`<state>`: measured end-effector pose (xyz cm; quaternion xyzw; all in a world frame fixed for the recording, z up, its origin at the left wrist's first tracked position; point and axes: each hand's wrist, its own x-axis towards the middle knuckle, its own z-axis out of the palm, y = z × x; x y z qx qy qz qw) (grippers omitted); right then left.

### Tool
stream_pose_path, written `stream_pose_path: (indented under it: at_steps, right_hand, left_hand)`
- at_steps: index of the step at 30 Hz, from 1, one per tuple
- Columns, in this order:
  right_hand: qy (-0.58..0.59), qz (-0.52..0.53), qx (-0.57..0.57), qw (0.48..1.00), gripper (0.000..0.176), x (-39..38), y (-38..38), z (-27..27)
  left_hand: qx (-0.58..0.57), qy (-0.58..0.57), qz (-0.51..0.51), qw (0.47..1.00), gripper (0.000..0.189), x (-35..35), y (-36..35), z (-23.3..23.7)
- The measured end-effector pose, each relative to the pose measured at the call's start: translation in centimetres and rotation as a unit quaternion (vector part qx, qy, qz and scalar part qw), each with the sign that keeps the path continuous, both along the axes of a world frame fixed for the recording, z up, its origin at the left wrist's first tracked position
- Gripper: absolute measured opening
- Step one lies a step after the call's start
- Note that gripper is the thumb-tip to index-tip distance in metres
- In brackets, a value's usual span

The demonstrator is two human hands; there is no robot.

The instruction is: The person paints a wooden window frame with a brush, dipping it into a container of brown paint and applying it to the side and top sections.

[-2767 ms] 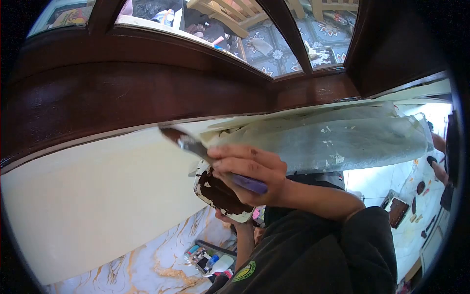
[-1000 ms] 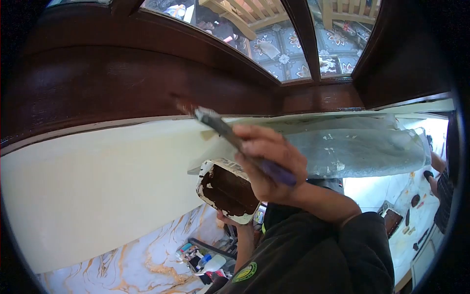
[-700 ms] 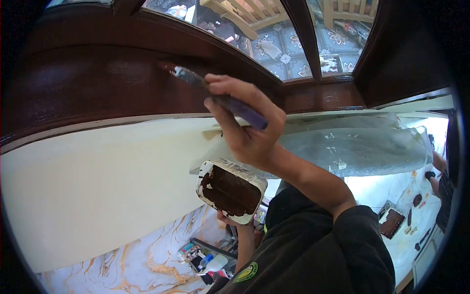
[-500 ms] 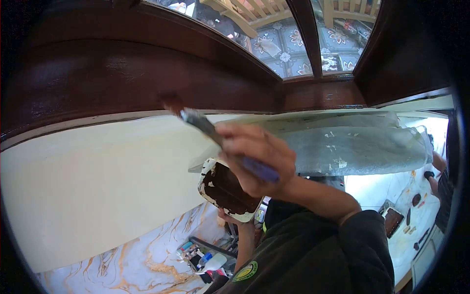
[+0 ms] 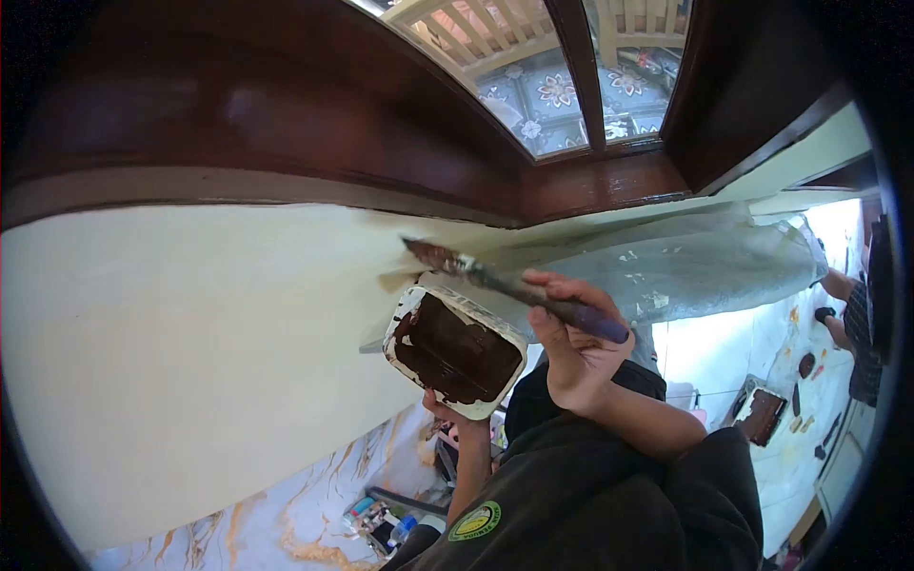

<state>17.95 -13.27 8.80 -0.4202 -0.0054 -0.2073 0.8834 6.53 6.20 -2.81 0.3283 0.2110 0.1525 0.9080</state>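
Observation:
My right hand grips a paintbrush by its dark, purple-ended handle. The brush's bristles are coated in dark brown and point left, in front of the cream wall and just above the tub. My left hand holds a white paint tub from below at its near edge; some of the fingers are hidden under it. Dark brown paint lies inside the tub and smears its rim. Above both hands runs a glossy dark brown window frame.
Grey plastic sheeting hangs under the window to the right. A second paint tray and several tools lie on the floor at right, near another person. Assorted items stand on the marbled floor at lower left.
The brush has come away from the brown frame, down and to the right, and now sits above the tub. The camera view has shifted, and the tub shows more fully.

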Motion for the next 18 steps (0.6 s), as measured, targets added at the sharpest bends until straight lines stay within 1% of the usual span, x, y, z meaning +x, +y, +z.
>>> stream_pose_path:
  at_steps: [1, 2, 4, 5, 7, 8, 10, 11, 13, 14, 16, 17, 18]
  right_hand:
    - [-0.011, -0.028, -0.004, 1.0, 0.025, 0.4, 0.4, 0.3]
    - [-0.013, -0.029, -0.006, 0.999, 0.025, 1.2, 0.8, 0.6]
    - [-0.075, -0.129, -0.024, 0.989, 0.025, 4.1, 1.5, 2.0]
    - [-0.07, -0.133, -0.019, 0.988, 0.025, 5.9, 0.4, 1.2]
    - [-0.127, -0.176, -0.05, 0.975, 0.027, 8.6, 0.7, 1.5]
    - [-0.126, -0.181, -0.051, 0.974, 0.027, 9.0, 1.0, 1.2]
    - [-0.134, -0.119, -0.042, 0.983, 0.03, 9.3, 1.4, 0.6]
    - [-0.133, -0.122, -0.043, 0.983, 0.03, 8.8, 1.4, 0.4]
    - [-0.152, -0.151, -0.15, 0.965, 0.03, 6.6, 1.3, -0.2]
    - [-0.15, -0.152, -0.151, 0.965, 0.03, 5.1, 1.3, -0.3]
    - [-0.092, -0.158, -0.126, 0.975, 0.023, 1.5, 1.5, -0.4]
    - [-0.092, -0.16, -0.129, 0.974, 0.023, 0.0, 1.4, -0.9]
    - [-0.068, -0.133, -0.131, 0.98, 0.023, -1.6, 1.3, -1.6]
  left_hand:
    - [-0.004, -0.003, -0.002, 1.0, 0.074, 0.0, 0.3, 0.0]
    - [-0.002, -0.002, -0.003, 1.0, 0.073, -0.1, 0.7, 0.0]
    - [0.0, -0.002, -0.007, 1.0, 0.073, -0.8, 1.9, -0.1]
    - [0.001, -0.015, -0.017, 1.0, 0.073, -1.0, 1.7, -1.4]
    - [-0.005, -0.032, -0.033, 0.999, 0.074, -1.1, 2.3, -1.7]
    - [0.006, -0.014, -0.042, 0.999, 0.075, -1.2, 2.4, -1.6]
    - [0.017, 0.003, -0.052, 0.998, 0.076, -1.0, 2.0, -1.0]
    - [0.032, 0.006, -0.048, 0.998, 0.076, -1.0, 1.9, -0.8]
    - [0.045, 0.011, -0.044, 0.998, 0.075, -0.9, 2.1, -1.0]
    - [0.04, 0.012, -0.048, 0.998, 0.075, -0.9, 2.3, -1.1]
    - [0.033, 0.013, -0.055, 0.998, 0.075, -1.3, 3.0, -1.5]
    - [0.02, 0.012, -0.059, 0.998, 0.074, -1.3, 3.5, -2.1]
    - [0.007, 0.011, -0.064, 0.998, 0.074, -1.3, 3.8, -2.2]
